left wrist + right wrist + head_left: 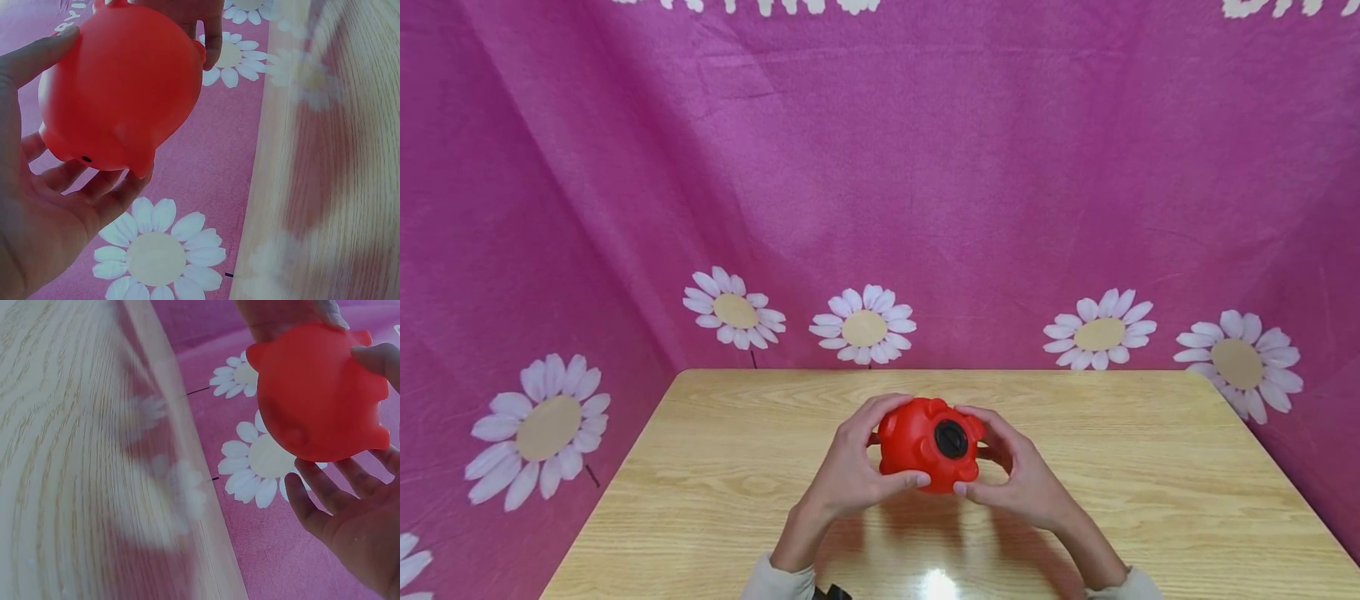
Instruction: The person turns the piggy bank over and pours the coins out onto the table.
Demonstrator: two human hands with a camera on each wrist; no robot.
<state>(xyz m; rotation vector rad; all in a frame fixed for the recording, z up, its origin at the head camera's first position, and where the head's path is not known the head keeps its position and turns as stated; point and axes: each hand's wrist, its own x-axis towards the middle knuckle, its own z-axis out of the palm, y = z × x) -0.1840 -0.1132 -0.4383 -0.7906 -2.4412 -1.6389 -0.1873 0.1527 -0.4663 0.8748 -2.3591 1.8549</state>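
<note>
Pale sleeve cuffs [778, 581] are seen nearest the camera, at the bottom edge of the head view, and from them the left hand [853, 462] and right hand [1022, 475] are extended to the lower middle of the frame. There a red piggy bank [906, 446] is gripped between both, thumbs on its near side and fingers curved round the far side, and is held above the wooden table [715, 500]. Its underside is tilted towards the camera, so the black stopper [951, 438] is exposed among the stubby feet [936, 407]. How firmly the right fingers bear on the shell cannot be told, as they are partly hidden.

For a steady hold, the rounded body would best be pressed evenly from both ends, with the stopper left untouched by the thumbs, since a smooth surface could slip or roll. The table is spread to left and right of the hands; its far edge is bounded by a magenta backdrop [1000, 167] with printed daisies [863, 328], so room for turning is better sought sideways or towards the bottom of the frame.
</note>
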